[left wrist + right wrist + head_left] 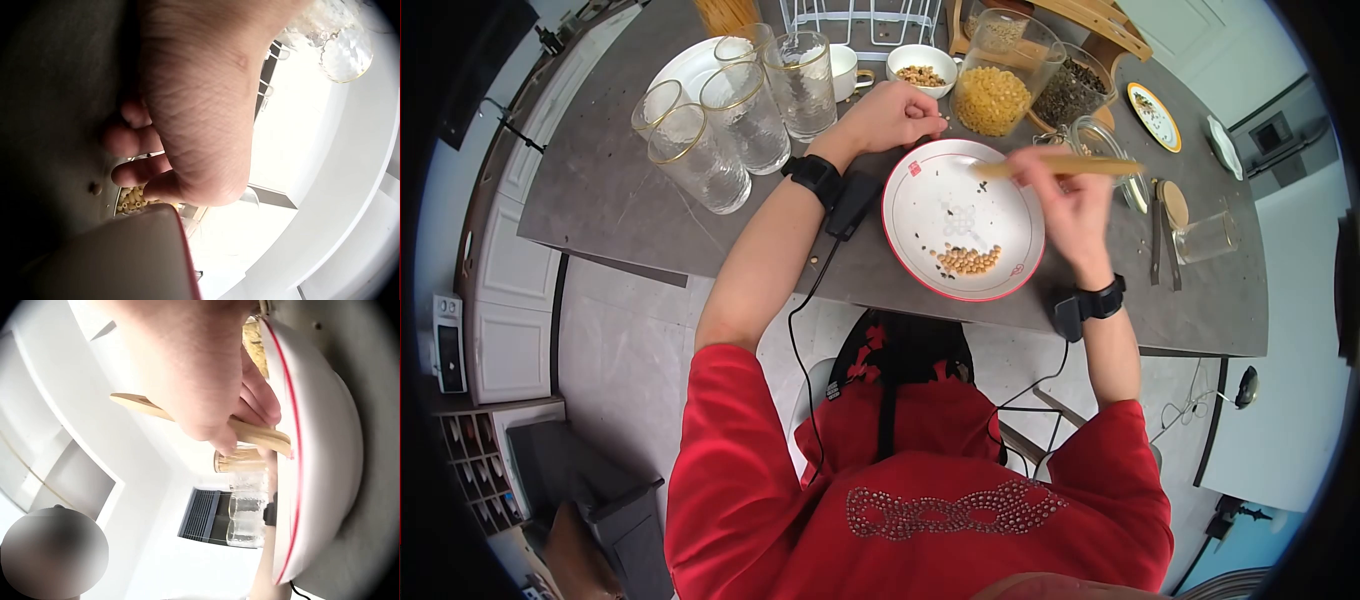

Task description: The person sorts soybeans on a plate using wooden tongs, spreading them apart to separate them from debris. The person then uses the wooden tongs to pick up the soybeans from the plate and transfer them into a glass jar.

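Note:
My right hand (1075, 215) holds wooden tongs (1100, 165) over the right side of a white bowl (908, 215) with a red rim. In the right wrist view, the tip of the tongs reaches just inside that rim. Round tan beans (968, 261) lie together in the bowl's near part, with small dark bits scattered around them. Behind the bowl's left edge, my left hand (892, 118) rests by the grey table, fingers loosely bent. Seen from the left wrist, a single bean (95, 189) lies on the table near those fingertips.
A jar of yellow pasta (992, 100) and a jar of dark pieces (1072, 92) stand behind the bowl. A small bowl of mixed bits (922, 75) sits farther back. Several gold-rimmed glasses (745, 120) occupy the left. An empty glass (1205, 238) lies at right.

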`<state>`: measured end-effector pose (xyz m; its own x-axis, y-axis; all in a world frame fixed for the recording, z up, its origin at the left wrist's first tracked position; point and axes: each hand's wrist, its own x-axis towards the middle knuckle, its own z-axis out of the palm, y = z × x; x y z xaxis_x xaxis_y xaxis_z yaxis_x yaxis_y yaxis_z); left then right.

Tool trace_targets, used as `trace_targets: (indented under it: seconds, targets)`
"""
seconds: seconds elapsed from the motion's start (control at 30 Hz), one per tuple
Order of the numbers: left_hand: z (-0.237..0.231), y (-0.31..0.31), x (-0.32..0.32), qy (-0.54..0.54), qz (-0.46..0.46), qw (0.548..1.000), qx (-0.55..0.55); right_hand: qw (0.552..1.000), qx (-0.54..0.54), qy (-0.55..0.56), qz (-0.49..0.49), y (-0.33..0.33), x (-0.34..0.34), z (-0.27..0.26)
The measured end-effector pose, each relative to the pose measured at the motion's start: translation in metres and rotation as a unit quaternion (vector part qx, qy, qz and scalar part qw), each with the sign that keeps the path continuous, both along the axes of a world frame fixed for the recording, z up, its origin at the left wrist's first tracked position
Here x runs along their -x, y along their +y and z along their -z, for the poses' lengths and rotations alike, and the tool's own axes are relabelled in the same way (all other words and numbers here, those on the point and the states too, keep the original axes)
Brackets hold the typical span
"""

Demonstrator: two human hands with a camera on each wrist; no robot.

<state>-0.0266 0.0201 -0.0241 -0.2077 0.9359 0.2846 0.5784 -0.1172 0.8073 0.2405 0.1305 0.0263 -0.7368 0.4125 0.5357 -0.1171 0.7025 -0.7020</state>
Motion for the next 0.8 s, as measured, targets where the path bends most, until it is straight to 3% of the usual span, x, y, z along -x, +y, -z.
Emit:
trace_targets:
  seconds: [0.13,0.3,0.37,0.4,0.5,0.53,0.6,0.67,0.8]
  targets:
    - [-0.003,-0.002,-0.002,-0.04,0.005,0.998,0.046,0.946,-0.015,0.247,0.21,0.032,-0.021,-0.023]
    - [0.0,-0.001,-0.002,0.004,-0.004,1.0,0.017,0.941,-0.025,0.212,0.264,0.058,-0.037,-0.021]
    - [-0.002,-0.001,-0.003,-0.049,-0.004,0.998,0.038,0.971,-0.017,0.169,0.17,0.053,-0.037,-0.021]
    - [-0.002,0.0,-0.002,-0.048,-0.005,0.998,0.036,0.971,-0.018,0.171,0.169,0.048,-0.036,-0.022]
    - [-0.001,0.0,0.001,-0.028,0.0,0.999,0.019,0.995,0.041,0.003,-0.092,0.024,-0.032,-0.02]
    - [-0.001,-0.001,0.002,-0.015,-0.006,0.999,0.028,0.995,0.043,0.003,-0.093,0.02,-0.029,-0.02]
    - [0.001,0.0,-0.001,-0.005,-0.005,0.999,0.041,0.976,-0.053,-0.15,-0.148,0.014,-0.027,-0.02]
    - [0.0,0.0,-0.002,-0.069,0.004,0.996,0.047,0.972,-0.035,-0.152,-0.175,0.006,-0.024,-0.018]
    - [0.002,0.0,0.002,-0.02,0.007,1.0,0.01,0.961,-0.073,-0.15,-0.222,0.007,-0.017,-0.014]
